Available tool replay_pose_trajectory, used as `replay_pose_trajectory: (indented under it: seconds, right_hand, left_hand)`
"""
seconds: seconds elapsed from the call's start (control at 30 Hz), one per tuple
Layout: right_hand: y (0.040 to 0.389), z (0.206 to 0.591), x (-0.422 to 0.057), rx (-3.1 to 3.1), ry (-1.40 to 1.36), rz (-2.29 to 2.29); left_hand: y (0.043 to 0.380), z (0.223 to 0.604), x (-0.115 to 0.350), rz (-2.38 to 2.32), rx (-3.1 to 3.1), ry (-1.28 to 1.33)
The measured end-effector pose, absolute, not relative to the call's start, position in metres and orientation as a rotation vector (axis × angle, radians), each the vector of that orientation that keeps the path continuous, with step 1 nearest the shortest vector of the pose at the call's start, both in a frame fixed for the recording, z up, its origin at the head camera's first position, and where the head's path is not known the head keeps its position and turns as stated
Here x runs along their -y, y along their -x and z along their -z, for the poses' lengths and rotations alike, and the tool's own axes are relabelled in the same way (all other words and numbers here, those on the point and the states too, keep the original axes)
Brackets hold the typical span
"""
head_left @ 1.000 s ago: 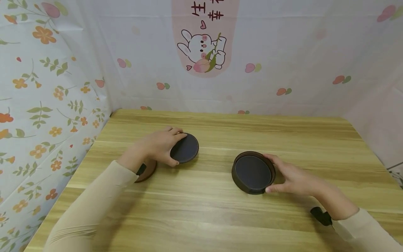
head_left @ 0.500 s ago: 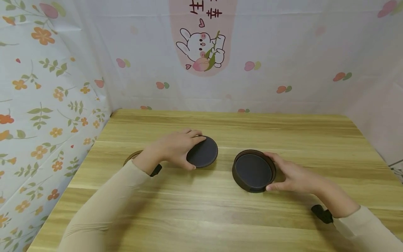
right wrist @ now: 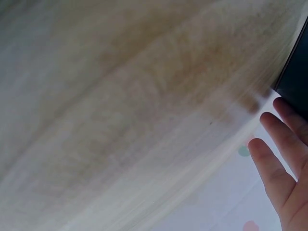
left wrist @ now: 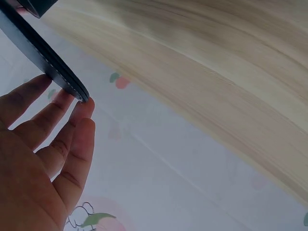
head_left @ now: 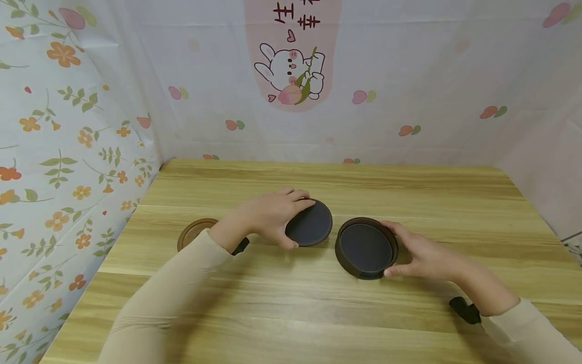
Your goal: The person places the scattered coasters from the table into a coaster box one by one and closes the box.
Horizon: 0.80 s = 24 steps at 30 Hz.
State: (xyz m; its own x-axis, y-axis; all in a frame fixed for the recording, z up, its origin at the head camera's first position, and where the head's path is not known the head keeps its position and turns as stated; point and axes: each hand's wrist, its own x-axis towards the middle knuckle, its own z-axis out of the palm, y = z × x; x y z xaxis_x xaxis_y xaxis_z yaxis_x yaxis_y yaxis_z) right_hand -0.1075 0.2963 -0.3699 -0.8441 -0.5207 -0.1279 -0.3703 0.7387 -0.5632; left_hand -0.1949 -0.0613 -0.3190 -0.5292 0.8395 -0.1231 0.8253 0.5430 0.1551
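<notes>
My left hand (head_left: 276,215) grips a round black coaster (head_left: 313,225) by its edge, thumb at the near side and fingers at the far side. Its stitched rim looks layered in the left wrist view, where the coaster (left wrist: 45,55) stands above the fingertips. To the right sits a round, low-walled coaster holder (head_left: 344,264) with a dark disc lying inside. My right hand (head_left: 425,257) holds this holder by its right wall, between thumb and fingers. Only a dark piece of the holder (right wrist: 296,77) shows in the right wrist view, beside my fingers.
A brown round disc (head_left: 193,231) lies on the wood-grain table (head_left: 318,313) at the left, partly hidden by my left forearm. A patterned cloth (head_left: 386,65) hangs behind the table, and a floral cloth (head_left: 86,167) hangs along the left side.
My left hand has carried the black coaster to the right, close to the holder. More of the brown disc shows behind the left arm. My right hand has stayed at the holder.
</notes>
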Motion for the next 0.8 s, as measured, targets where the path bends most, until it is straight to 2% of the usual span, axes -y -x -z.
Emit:
replay_pose_trajectory:
  seconds: [0.8]
  right_hand:
    - [0.108, 0.369, -0.296, -2.664, 0.719, 0.780]
  left_hand:
    - [0.196, 0.317, 0.005, -0.072, -2.543, -1.510]
